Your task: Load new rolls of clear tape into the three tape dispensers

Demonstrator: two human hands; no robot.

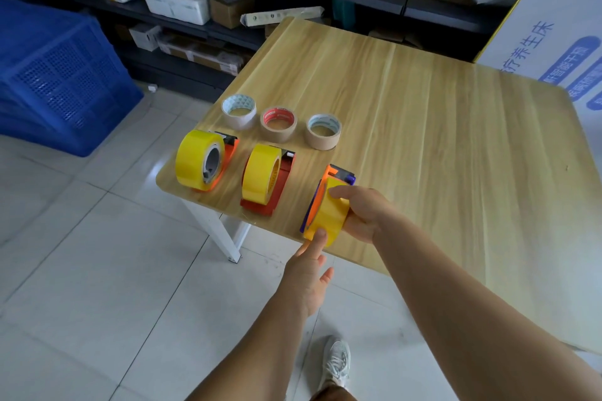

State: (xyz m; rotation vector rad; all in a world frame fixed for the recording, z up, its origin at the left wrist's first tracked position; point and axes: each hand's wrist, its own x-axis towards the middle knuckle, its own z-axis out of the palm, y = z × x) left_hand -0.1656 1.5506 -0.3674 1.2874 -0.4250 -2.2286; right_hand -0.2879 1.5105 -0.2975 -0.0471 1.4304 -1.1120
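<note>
- Three dispensers stand in a row along the near-left edge of the worktop (pixel 423 107), each with a yellowish roll on it.
- Far left, the orange dispenser (pixel 228 153) carries its roll (pixel 195 159) and sits right at the worktop's corner; a knock there could send it to the floor.
- Next right, the red dispenser (pixel 280 179) holds its roll (pixel 260 174) upright, apart from its neighbours.
- Behind these, three spent cardboard cores (pixel 278 124) stand in a line, well clear of the hands.
- Further right, the left hand (pixel 309 267) reaches up from below the edge with fingers straight, one fingertip touching the near rim of the third roll (pixel 329 215); nothing is gripped.
- That roll sits on the orange-and-purple dispenser (pixel 338 174), very near the worktop's edge.
- The right hand (pixel 361 215) is curled round the roll's right side, thumb over the top.
- Judged risk: if the roll is not fully seated on its hub, pushing could tip the dispenser off the edge, since only the right hand steadies it.
- Whether the tape end is threaded to the cutter cannot be told; left loose, it could stick back onto the roll.
</note>
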